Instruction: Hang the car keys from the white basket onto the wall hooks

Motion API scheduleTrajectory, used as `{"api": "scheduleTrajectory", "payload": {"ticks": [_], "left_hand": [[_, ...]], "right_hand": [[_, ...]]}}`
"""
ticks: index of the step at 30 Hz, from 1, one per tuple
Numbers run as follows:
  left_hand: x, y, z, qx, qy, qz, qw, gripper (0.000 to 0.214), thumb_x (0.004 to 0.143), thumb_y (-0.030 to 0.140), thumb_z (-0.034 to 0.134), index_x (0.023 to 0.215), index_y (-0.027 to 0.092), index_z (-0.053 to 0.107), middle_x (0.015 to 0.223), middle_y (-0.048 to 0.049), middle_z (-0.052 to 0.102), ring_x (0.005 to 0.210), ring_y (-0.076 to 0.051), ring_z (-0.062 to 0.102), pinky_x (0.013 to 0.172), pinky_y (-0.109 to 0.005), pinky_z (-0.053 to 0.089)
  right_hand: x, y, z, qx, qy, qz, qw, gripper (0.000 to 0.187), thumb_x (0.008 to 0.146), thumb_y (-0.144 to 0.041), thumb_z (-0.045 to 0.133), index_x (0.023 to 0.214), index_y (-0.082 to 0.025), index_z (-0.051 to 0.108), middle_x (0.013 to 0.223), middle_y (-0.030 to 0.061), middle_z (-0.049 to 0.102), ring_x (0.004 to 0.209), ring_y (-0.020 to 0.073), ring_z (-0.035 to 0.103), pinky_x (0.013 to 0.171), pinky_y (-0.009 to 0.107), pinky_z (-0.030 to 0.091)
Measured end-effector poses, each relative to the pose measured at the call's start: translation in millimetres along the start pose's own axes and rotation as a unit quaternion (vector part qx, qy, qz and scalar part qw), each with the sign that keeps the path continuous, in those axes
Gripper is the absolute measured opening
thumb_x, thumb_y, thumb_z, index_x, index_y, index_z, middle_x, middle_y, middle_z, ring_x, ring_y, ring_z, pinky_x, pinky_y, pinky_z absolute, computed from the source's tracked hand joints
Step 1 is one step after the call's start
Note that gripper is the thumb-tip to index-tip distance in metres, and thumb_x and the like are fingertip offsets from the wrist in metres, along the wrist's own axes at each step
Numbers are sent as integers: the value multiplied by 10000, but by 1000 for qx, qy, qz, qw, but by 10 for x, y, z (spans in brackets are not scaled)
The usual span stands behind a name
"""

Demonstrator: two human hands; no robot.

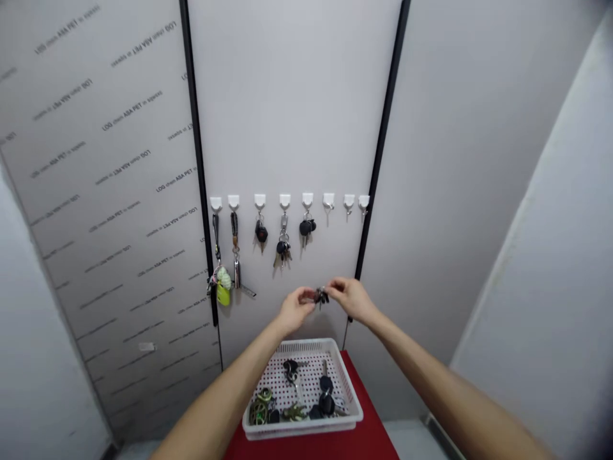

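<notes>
A small bunch of dark keys (321,296) is held up between my two hands, in front of the white panel and above the basket. My left hand (295,308) pinches it from the left, fingers closed. From the right, the thumb and fingertips of my right hand (350,297) grip its upper part. Below my hands sits a white perforated basket (353,402) with more keys in it, among them a black-headed key (326,383) and a key ring (290,368). Green and gold trinkets (259,412) lie at its near left.
White hooks line the panel; key bunches hang from several on the left, including a keyring with a yellow-green tag (223,291). Bare hooks, such as this hook (328,200), are at the right. Black strips (383,140) edge the panel. The basket rests on a red surface (368,441).
</notes>
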State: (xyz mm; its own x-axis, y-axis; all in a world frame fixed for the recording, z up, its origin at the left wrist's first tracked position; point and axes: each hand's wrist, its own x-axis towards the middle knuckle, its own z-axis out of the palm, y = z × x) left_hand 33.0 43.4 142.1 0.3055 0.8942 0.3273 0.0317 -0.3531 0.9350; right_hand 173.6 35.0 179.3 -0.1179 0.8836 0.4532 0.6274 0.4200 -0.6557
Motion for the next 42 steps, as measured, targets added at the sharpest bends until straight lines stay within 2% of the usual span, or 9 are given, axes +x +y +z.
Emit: {"api": "scheduleTrajectory", "payload": {"ticks": [4, 9, 12, 15, 26, 32, 35, 39, 42], "left_hand": [[291, 451, 123, 75, 53, 94, 991, 311, 595, 38, 431, 885, 147, 464, 898, -53, 528, 737, -101, 489, 700, -247, 386], [587, 965, 165, 192, 129, 197, 953, 365, 617, 64, 423, 963, 177, 438, 956, -47, 497, 780, -115, 480, 757, -263, 361], [703, 1180, 173, 263, 147, 213, 930, 363, 623, 73, 414, 974, 160, 443, 960, -64, 487, 816, -134, 471, 777, -275, 344], [778, 1275, 188, 302, 155, 186, 922, 356, 629, 79, 407, 977, 139, 454, 939, -82, 492, 831, -149, 468, 780, -284, 339], [830, 1217, 215, 261, 165, 163, 937, 359, 631, 92, 409, 983, 128, 473, 966, -86, 496, 844, -141, 467, 791, -263, 337], [839, 1113, 202, 261, 152, 110, 947, 375, 613, 88, 419, 982, 98, 481, 945, -113, 520, 838, -160, 475, 785, -279, 339], [809, 1025, 194, 259, 147, 95, 950, 383, 608, 82, 424, 987, 102, 476, 945, -112, 523, 818, -155, 487, 781, -276, 342], [674, 857, 163, 244, 129, 78, 958, 372, 610, 79, 427, 978, 103, 476, 950, -103, 521, 768, -136, 503, 765, -268, 356], [443, 587, 96, 225, 108, 54, 967, 360, 617, 81, 423, 972, 104, 476, 967, -94, 512, 751, -119, 504, 745, -251, 369]], "right_hand": [[405, -243, -366, 48, 100, 24, 994, 174, 584, -295, 483, 539, -128, 505, 442, -20, 460, 414, 61, 404, 426, 187, 344], [847, -585, -706, 107, 187, 41, 976, 106, 574, -212, 515, 532, -119, 484, 433, -20, 442, 400, 49, 416, 364, 159, 344], [1018, -729, -824, 100, 210, 54, 971, 92, 568, -183, 530, 532, -113, 482, 439, -8, 453, 413, 57, 434, 342, 155, 344], [1125, -792, -872, 72, 207, 76, 973, 87, 545, -157, 551, 521, -106, 485, 419, -1, 455, 410, 64, 437, 333, 162, 351], [1261, -729, -865, 49, 193, 87, 976, 70, 525, -118, 556, 506, -101, 490, 386, 0, 446, 406, 87, 458, 336, 191, 370], [1246, -606, -711, -19, 178, 87, 980, 76, 538, -145, 529, 476, -110, 502, 377, 3, 455, 395, 93, 465, 381, 213, 383], [1227, -536, -642, -17, 190, 72, 979, 87, 573, -170, 495, 546, -104, 545, 428, 14, 498, 429, 89, 482, 437, 214, 400], [1096, -425, -578, -16, 221, 55, 974, 199, 605, -174, 449, 745, -108, 573, 625, 40, 575, 578, 96, 521, 557, 218, 413], [780, -249, -410, -45, 243, 8, 969, 251, 612, -183, 437, 820, -118, 562, 744, 44, 587, 657, 100, 522, 645, 229, 398]]}}
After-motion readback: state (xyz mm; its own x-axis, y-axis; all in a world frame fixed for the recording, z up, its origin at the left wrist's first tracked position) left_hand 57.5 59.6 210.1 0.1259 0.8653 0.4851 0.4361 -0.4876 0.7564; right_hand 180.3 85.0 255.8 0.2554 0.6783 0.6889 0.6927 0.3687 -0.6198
